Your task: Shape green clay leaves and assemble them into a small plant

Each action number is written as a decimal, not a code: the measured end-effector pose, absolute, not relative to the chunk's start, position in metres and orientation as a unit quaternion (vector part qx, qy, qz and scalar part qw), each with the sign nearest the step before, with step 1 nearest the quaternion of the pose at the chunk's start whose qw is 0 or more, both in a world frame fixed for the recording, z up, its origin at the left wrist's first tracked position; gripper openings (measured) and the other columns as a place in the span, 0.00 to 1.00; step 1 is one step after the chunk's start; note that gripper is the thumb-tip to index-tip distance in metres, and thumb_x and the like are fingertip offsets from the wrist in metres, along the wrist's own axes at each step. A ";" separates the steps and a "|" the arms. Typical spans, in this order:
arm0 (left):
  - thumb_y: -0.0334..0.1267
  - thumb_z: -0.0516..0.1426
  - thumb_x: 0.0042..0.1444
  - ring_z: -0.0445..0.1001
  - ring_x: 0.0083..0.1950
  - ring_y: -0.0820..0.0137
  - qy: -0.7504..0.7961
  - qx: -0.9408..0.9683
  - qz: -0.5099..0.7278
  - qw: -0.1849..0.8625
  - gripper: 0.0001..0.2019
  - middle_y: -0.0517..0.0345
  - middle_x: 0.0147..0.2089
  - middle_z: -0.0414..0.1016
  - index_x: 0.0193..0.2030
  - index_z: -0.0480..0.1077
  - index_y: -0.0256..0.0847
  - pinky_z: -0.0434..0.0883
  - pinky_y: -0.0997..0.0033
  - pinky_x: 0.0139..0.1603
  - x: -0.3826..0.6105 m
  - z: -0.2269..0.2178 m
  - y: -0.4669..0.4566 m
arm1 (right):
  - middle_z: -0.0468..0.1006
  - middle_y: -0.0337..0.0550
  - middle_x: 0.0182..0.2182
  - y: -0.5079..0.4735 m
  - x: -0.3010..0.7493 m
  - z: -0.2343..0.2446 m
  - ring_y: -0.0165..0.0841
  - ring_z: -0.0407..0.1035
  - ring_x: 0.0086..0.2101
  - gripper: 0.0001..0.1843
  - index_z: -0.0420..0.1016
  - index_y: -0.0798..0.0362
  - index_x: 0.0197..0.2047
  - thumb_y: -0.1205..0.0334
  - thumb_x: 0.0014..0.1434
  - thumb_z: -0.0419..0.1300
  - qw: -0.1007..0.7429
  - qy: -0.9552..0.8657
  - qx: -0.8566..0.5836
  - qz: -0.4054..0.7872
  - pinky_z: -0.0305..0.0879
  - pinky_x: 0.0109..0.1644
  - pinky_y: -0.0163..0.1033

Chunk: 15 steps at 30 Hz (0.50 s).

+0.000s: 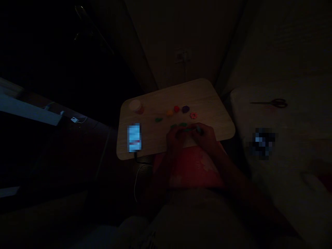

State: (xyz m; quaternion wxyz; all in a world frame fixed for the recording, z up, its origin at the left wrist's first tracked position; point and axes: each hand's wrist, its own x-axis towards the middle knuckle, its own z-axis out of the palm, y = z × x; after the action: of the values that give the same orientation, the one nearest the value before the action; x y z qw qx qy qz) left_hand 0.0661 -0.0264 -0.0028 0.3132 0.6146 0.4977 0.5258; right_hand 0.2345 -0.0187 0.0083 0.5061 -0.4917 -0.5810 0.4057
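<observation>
My left hand [174, 139] and my right hand [205, 137] are close together at the front edge of a small wooden table [155, 98]. Both have curled fingers. A thin green strip [188, 129] stretches between them, gripped at either end. By the right fingers shows a small pale bit [199, 128], too dark to name. Just beyond the hands lie small green pieces [183, 124] and a pink-orange flower-shaped ring [193, 115]. Further back are a purple piece [185, 109], a red piece [176, 109] and a yellow piece [169, 113]. Another green piece [158, 119] lies left.
A lit phone [134, 137] with a cable [135, 183] lies on the table's left side, a lidded tub [136, 106] behind it. Scissors [275, 103] and a blurred dark object [263, 142] rest on the pale surface at right. The room is very dark.
</observation>
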 end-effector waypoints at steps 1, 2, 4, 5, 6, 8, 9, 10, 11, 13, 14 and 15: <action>0.43 0.66 0.60 0.80 0.50 0.59 0.499 0.615 0.528 0.308 0.06 0.51 0.45 0.83 0.42 0.80 0.45 0.76 0.57 0.55 0.066 -0.003 -0.026 | 0.87 0.46 0.39 -0.018 0.235 0.009 0.41 0.79 0.38 0.11 0.86 0.49 0.40 0.56 0.54 0.67 0.508 -0.583 -0.491 0.402 0.74 0.47 0.46; 0.42 0.66 0.61 0.80 0.50 0.60 0.500 0.613 0.531 0.304 0.06 0.51 0.44 0.82 0.41 0.80 0.45 0.76 0.58 0.54 0.067 -0.003 -0.025 | 0.87 0.46 0.39 -0.018 0.235 0.009 0.41 0.79 0.38 0.10 0.85 0.49 0.39 0.56 0.55 0.68 0.509 -0.585 -0.489 0.400 0.74 0.47 0.46; 0.42 0.66 0.61 0.79 0.48 0.61 0.502 0.612 0.532 0.301 0.05 0.52 0.43 0.82 0.41 0.80 0.45 0.76 0.59 0.52 0.067 -0.004 -0.024 | 0.87 0.46 0.39 -0.018 0.236 0.009 0.41 0.79 0.39 0.10 0.85 0.49 0.39 0.56 0.55 0.68 0.510 -0.586 -0.486 0.399 0.74 0.48 0.46; 0.42 0.66 0.61 0.79 0.47 0.61 0.504 0.611 0.531 0.300 0.05 0.52 0.42 0.81 0.40 0.80 0.45 0.76 0.60 0.51 0.067 -0.005 -0.024 | 0.87 0.46 0.40 -0.018 0.236 0.009 0.41 0.79 0.40 0.10 0.86 0.49 0.40 0.55 0.55 0.67 0.512 -0.585 -0.485 0.402 0.74 0.48 0.46; 0.42 0.66 0.60 0.79 0.46 0.61 0.507 0.610 0.530 0.300 0.05 0.53 0.42 0.81 0.40 0.80 0.45 0.76 0.61 0.50 0.067 -0.005 -0.023 | 0.87 0.46 0.40 -0.018 0.236 0.009 0.41 0.79 0.40 0.11 0.86 0.49 0.40 0.55 0.56 0.67 0.514 -0.581 -0.482 0.408 0.74 0.48 0.46; 0.42 0.66 0.60 0.79 0.47 0.62 0.510 0.604 0.529 0.309 0.06 0.53 0.42 0.81 0.40 0.80 0.44 0.75 0.61 0.51 0.066 -0.006 -0.023 | 0.87 0.46 0.41 -0.018 0.236 0.009 0.41 0.79 0.41 0.12 0.86 0.49 0.42 0.53 0.58 0.67 0.517 -0.568 -0.478 0.425 0.74 0.48 0.46; 0.42 0.66 0.60 0.79 0.47 0.62 0.510 0.600 0.529 0.316 0.06 0.53 0.42 0.81 0.40 0.80 0.44 0.75 0.61 0.52 0.066 -0.006 -0.023 | 0.87 0.46 0.41 -0.018 0.236 0.009 0.41 0.79 0.41 0.14 0.86 0.49 0.43 0.52 0.58 0.66 0.516 -0.562 -0.479 0.435 0.74 0.48 0.46; 0.43 0.66 0.60 0.79 0.47 0.62 0.510 0.594 0.531 0.323 0.06 0.53 0.42 0.81 0.39 0.80 0.44 0.75 0.61 0.52 0.066 -0.006 -0.023 | 0.87 0.46 0.41 -0.018 0.236 0.009 0.41 0.79 0.40 0.14 0.86 0.49 0.43 0.51 0.58 0.66 0.513 -0.557 -0.481 0.442 0.75 0.48 0.46; 0.43 0.66 0.61 0.79 0.47 0.62 0.510 0.590 0.532 0.330 0.06 0.53 0.42 0.81 0.39 0.79 0.44 0.75 0.61 0.52 0.065 -0.005 -0.023 | 0.87 0.46 0.41 -0.019 0.235 0.010 0.41 0.79 0.40 0.15 0.86 0.49 0.43 0.50 0.58 0.67 0.509 -0.554 -0.485 0.446 0.75 0.47 0.46; 0.44 0.66 0.60 0.79 0.47 0.62 0.506 0.587 0.535 0.336 0.07 0.53 0.42 0.80 0.39 0.79 0.44 0.75 0.61 0.51 0.064 -0.004 -0.024 | 0.87 0.45 0.39 -0.019 0.235 0.010 0.41 0.79 0.39 0.14 0.86 0.49 0.42 0.51 0.57 0.68 0.500 -0.554 -0.493 0.447 0.75 0.46 0.45; 0.44 0.66 0.60 0.79 0.47 0.62 0.502 0.591 0.535 0.335 0.07 0.53 0.42 0.80 0.39 0.79 0.44 0.75 0.61 0.51 0.064 -0.002 -0.024 | 0.87 0.45 0.38 -0.019 0.235 0.010 0.41 0.79 0.38 0.13 0.86 0.49 0.41 0.51 0.56 0.68 0.498 -0.554 -0.495 0.447 0.75 0.46 0.45; 0.44 0.67 0.60 0.79 0.47 0.62 0.497 0.599 0.534 0.331 0.07 0.52 0.43 0.80 0.40 0.79 0.44 0.75 0.61 0.51 0.064 -0.001 -0.025 | 0.87 0.45 0.37 -0.018 0.235 0.010 0.41 0.79 0.37 0.12 0.86 0.49 0.39 0.52 0.55 0.69 0.498 -0.555 -0.496 0.446 0.74 0.46 0.45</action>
State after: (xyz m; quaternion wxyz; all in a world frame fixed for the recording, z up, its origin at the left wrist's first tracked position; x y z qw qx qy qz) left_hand 0.0636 -0.0246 -0.0006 0.3315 0.5987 0.4966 0.5339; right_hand 0.2351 -0.0185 0.0101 0.4977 -0.4961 -0.5546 0.4456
